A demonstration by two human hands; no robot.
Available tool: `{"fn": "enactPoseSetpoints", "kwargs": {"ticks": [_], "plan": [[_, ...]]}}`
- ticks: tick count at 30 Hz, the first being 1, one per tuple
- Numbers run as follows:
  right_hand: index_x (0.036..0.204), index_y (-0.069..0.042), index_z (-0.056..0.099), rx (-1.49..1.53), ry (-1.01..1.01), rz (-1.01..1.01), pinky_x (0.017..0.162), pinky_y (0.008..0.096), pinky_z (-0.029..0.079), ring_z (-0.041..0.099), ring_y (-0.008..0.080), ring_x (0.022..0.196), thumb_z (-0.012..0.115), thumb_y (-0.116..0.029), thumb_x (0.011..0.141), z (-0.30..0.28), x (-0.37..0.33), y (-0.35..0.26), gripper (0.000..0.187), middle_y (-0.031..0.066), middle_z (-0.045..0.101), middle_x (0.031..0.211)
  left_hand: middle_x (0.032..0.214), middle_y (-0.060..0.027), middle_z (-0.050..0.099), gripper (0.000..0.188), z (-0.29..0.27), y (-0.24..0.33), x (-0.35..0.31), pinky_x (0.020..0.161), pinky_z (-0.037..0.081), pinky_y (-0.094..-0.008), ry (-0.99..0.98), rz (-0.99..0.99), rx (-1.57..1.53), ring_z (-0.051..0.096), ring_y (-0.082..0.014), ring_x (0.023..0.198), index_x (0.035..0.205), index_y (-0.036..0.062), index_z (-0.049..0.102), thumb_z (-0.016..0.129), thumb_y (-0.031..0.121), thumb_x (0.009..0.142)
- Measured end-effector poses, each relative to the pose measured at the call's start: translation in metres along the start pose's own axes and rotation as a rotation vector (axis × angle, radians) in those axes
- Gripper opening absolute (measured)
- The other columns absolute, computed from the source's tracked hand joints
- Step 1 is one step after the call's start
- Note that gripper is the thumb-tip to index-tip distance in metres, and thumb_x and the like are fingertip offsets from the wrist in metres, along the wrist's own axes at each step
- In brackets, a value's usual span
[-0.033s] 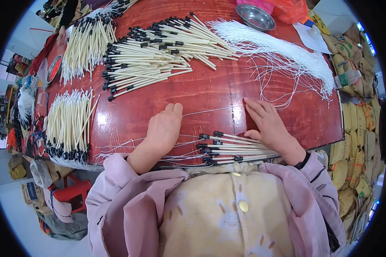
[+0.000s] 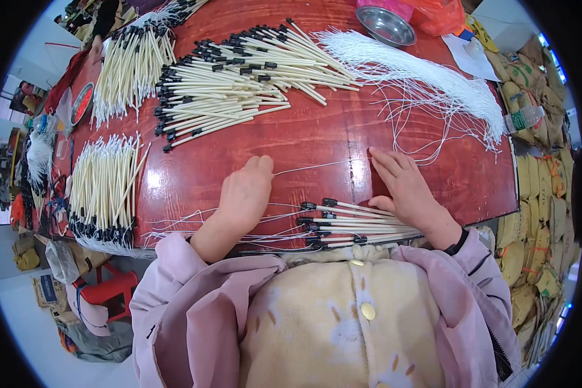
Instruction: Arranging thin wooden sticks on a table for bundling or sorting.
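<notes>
A white thread (image 2: 320, 165) is being held almost straight across the middle of the frame, over the red surface (image 2: 304, 139). The left hand's (image 2: 244, 191) fingers are being pressed together; whether the thread is being pinched cannot be told. The right hand's (image 2: 406, 192) fingers are being extended, thumb apart, their grip likewise unclear. At lower centre, black-ended pale rods (image 2: 368, 224) are being partly covered by the right hand.

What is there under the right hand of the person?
A white string leads up to the right hand, and red tabletop shows around it. Pale rods run toward its wrist. What lies directly beneath the hand is covered, so I cannot tell.
</notes>
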State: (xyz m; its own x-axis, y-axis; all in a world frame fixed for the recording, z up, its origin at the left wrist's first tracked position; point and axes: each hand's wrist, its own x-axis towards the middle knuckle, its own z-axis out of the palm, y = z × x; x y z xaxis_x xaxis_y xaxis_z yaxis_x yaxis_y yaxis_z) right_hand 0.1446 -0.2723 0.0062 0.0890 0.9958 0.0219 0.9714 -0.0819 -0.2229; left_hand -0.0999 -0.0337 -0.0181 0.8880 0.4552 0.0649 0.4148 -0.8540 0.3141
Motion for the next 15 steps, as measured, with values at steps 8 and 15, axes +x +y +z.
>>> {"fn": "enactPoseSetpoints", "kwargs": {"ticks": [8,15], "plan": [[0.142,0.007,0.050,0.035,0.038,0.023,0.115,0.0492,0.035,0.043,0.0386,0.135,0.069,-0.048,0.086,0.012,-0.007,0.006,0.081,0.0165,0.045,0.154,0.077,-0.0184,0.067,0.012,-0.017,-0.026,-0.017,0.068,0.050,-0.0423,0.022,-0.413,-0.498,0.066,-0.0355,0.074,0.094,-0.0010,0.064,0.065,0.011,0.094],[0.145,0.005,0.048,0.029,0.049,0.025,0.115,0.0485,0.035,0.043,0.0376,0.135,0.068,-0.047,0.087,0.013,-0.008,0.006,0.080,0.0159,0.045,0.154,0.088,-0.0170,0.063,0.010,-0.025,-0.028,-0.017,0.073,0.051,-0.0447,0.156,-0.338,-0.334,0.066,-0.0360,0.082,0.095,0.0012,0.064,0.066,0.011,0.093]]}}
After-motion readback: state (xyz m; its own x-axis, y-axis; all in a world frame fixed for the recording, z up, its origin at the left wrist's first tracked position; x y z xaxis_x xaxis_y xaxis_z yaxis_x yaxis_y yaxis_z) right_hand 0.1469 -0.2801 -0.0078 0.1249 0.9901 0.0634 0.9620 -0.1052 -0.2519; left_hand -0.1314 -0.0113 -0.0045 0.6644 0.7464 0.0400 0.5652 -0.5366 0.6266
